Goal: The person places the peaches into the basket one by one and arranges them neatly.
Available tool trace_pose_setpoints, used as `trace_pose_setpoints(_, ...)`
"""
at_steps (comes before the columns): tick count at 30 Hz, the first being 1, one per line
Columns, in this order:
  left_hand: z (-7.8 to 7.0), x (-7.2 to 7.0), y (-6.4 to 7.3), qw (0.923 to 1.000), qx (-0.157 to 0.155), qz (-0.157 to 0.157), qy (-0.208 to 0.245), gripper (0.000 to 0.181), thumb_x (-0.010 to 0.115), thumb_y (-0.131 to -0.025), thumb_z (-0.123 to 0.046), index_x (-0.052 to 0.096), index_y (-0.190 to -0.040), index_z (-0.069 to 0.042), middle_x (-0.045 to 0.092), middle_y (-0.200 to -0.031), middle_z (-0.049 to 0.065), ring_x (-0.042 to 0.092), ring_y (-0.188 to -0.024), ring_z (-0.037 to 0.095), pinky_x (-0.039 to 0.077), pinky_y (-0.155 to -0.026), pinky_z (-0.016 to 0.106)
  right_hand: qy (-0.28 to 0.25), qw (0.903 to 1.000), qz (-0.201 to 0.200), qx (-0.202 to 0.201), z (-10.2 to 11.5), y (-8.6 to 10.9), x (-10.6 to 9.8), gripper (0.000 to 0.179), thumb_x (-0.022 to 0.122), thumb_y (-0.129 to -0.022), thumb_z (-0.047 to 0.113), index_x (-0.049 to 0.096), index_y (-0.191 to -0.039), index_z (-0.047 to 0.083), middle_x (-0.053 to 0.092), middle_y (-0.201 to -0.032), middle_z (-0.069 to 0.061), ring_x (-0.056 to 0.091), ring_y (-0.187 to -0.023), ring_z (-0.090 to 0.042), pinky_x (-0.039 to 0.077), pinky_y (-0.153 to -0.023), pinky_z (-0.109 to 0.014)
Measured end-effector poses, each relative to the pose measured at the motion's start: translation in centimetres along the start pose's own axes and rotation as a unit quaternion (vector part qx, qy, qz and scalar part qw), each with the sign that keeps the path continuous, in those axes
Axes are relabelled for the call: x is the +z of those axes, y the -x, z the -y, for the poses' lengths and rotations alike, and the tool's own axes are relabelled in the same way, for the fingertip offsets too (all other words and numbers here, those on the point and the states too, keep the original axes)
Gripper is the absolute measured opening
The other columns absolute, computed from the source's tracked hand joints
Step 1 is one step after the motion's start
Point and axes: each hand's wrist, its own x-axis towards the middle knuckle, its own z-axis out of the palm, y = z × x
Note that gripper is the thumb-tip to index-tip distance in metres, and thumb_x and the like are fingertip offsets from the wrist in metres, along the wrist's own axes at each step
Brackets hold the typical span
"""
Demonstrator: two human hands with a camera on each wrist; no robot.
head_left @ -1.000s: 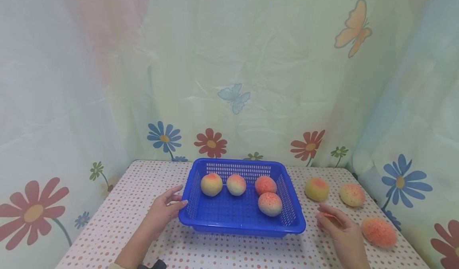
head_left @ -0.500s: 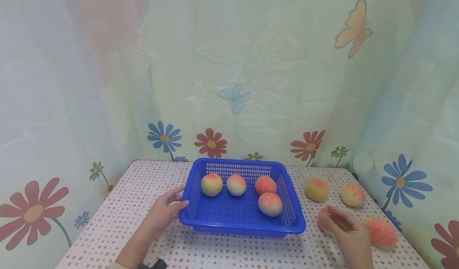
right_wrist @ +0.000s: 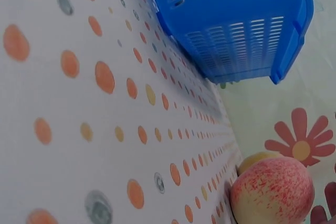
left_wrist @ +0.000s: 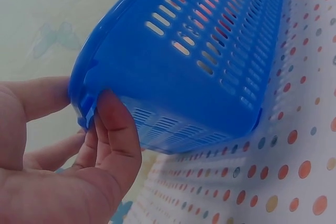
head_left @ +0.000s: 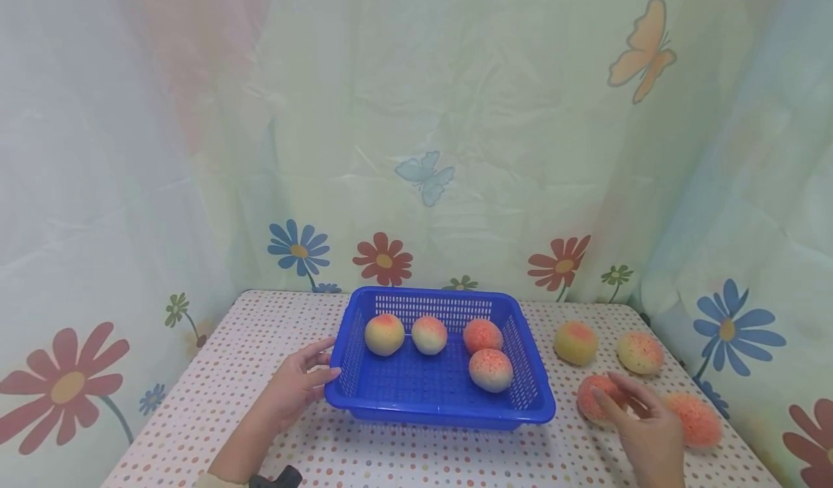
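Note:
My left hand (head_left: 301,383) holds the left rim of a blue plastic basket (head_left: 423,410). In the left wrist view the thumb and fingers (left_wrist: 118,124) lie about the basket's edge at one corner. Right of the basket, a red-speckled peach (head_left: 594,400) sits on the table, pale on its lower side. My right hand (head_left: 644,430) is right beside it, thumb and fingers apart, their tips overlapping its right side in the head view. The right wrist view shows this peach (right_wrist: 273,192) low at the right. Inside the basket lie several peaches (head_left: 428,336).
A yellow-green peach (head_left: 575,343) and a yellow, red-speckled one (head_left: 640,352) lie behind the right hand. A large red peach (head_left: 695,421) sits to its right, partly behind the hand. The dotted tablecloth (head_left: 403,459) meets a flowered curtain (head_left: 481,184) at the back.
My right hand has shifted right, its fingers drawing back from the peach, which now shows more fully. The left hand stays at the basket; the basket has not moved.

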Motion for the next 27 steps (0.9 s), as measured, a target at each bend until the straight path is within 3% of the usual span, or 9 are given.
trace_pose_setpoints(3,-0.1,-0.1,0.0,0.9999,0.002,0.010,0.005,0.069,0.069,-0.096,-0.010,0.037,-0.157,-0.007,0.054,-0.134,0.022,0.068,-0.114,0.027,0.061,-0.095,0.041,0.008,1.0000,-0.003,-0.001,-0.1,-0.2,0.1,0.064,0.078,-0.089,0.047,0.062,-0.141,0.015,0.063,-0.138,-0.010,0.055,-0.113,-0.010,0.057,-0.095,-0.028)
trace_pose_setpoints(6,-0.1,-0.1,0.0,0.9998,0.002,0.015,0.009,0.070,0.068,-0.096,-0.009,0.036,-0.158,-0.006,0.054,-0.135,0.023,0.068,-0.114,0.027,0.061,-0.095,0.041,0.010,0.9998,0.003,-0.015,-0.2,-0.5,0.1,0.066,0.077,-0.089,0.047,0.060,-0.142,0.011,0.060,-0.143,-0.015,0.054,-0.124,-0.022,0.049,-0.110,-0.053)
trace_pose_setpoints(12,-0.2,-0.2,-0.1,0.9996,0.002,0.024,0.017,0.071,0.068,-0.096,-0.007,0.034,-0.158,-0.005,0.053,-0.136,0.024,0.068,-0.114,0.028,0.061,-0.094,0.042,0.006,0.9992,0.032,-0.025,-0.6,-1.1,-0.1,0.068,0.075,-0.092,0.042,0.055,-0.147,0.007,0.053,-0.150,-0.021,0.041,-0.143,-0.039,0.040,-0.115,-0.060)
trace_pose_setpoints(19,-0.2,-0.4,-0.1,0.9992,-0.003,0.032,0.023,0.072,0.068,-0.097,-0.008,0.032,-0.159,-0.005,0.055,-0.132,0.022,0.069,-0.109,0.025,0.062,-0.092,0.041,0.006,0.9976,0.068,-0.016,-0.5,-1.5,-0.2,0.077,0.076,-0.091,0.045,0.048,-0.152,0.006,0.044,-0.157,-0.023,0.032,-0.150,-0.044,0.033,-0.119,-0.063)
trace_pose_setpoints(27,0.2,-0.6,-0.2,0.9984,-0.002,0.046,0.033,0.074,0.067,-0.098,-0.011,0.029,-0.161,-0.007,0.053,-0.136,0.023,0.070,-0.110,0.026,0.061,-0.093,0.041,0.000,0.9968,0.080,0.002,-0.8,-2.0,-0.1,0.084,0.075,-0.091,0.046,0.039,-0.157,0.008,0.036,-0.163,-0.021,0.027,-0.153,-0.044,0.032,-0.120,-0.062)
